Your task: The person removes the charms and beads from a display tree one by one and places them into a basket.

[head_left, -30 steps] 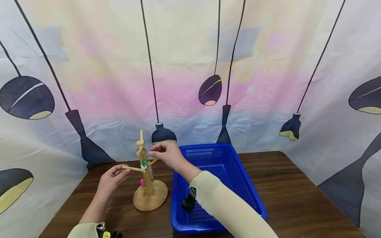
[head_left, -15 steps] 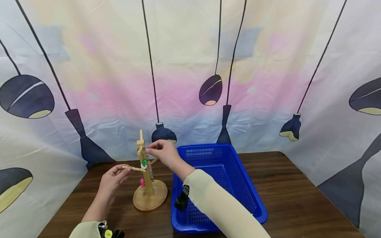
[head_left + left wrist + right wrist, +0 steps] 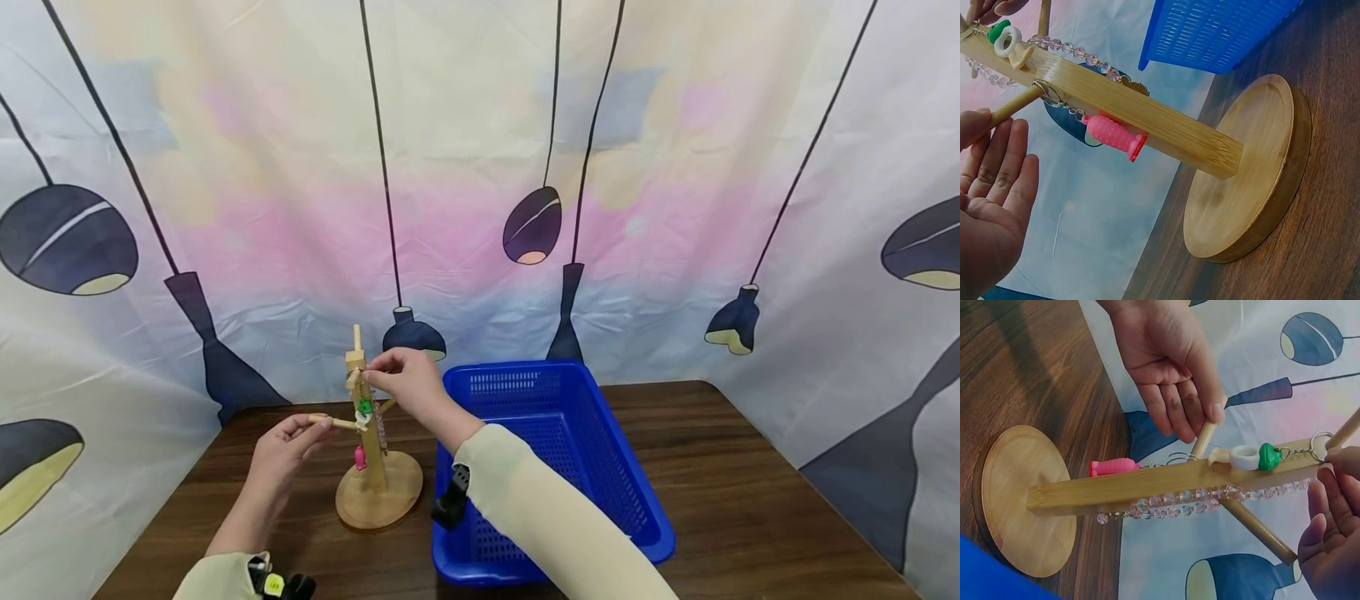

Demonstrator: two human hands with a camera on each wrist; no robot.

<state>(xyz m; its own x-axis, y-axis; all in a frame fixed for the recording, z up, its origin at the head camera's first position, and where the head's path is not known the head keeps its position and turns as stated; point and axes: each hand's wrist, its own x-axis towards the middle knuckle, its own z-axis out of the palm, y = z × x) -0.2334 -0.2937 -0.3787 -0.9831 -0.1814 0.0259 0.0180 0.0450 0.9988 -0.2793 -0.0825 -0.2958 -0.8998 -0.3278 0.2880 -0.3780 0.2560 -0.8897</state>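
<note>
Leftward and slightly up, my right hand (image 3: 412, 385) has come in against the upper part of the wooden stand (image 3: 377, 471), left of centre in the head view; a second ago its fingertips were farther off. From the left: my left hand (image 3: 281, 454) has kept its place, thumb and finger pinching the end of the left peg (image 3: 341, 424), other fingers loosely extended. A pink charm (image 3: 360, 457) hangs from that peg. Above it, a green-and-white charm (image 3: 364, 407) hangs by a key ring (image 3: 1312, 447) at the upper peg (image 3: 1344, 431), where my right thumb and finger seem to pinch it. I judge I'm adjusting the ring; whether on or off I cannot tell. Just right of the post hang clear beads (image 3: 1185, 496), then the blue basket (image 3: 627, 447), lower centre.
</note>
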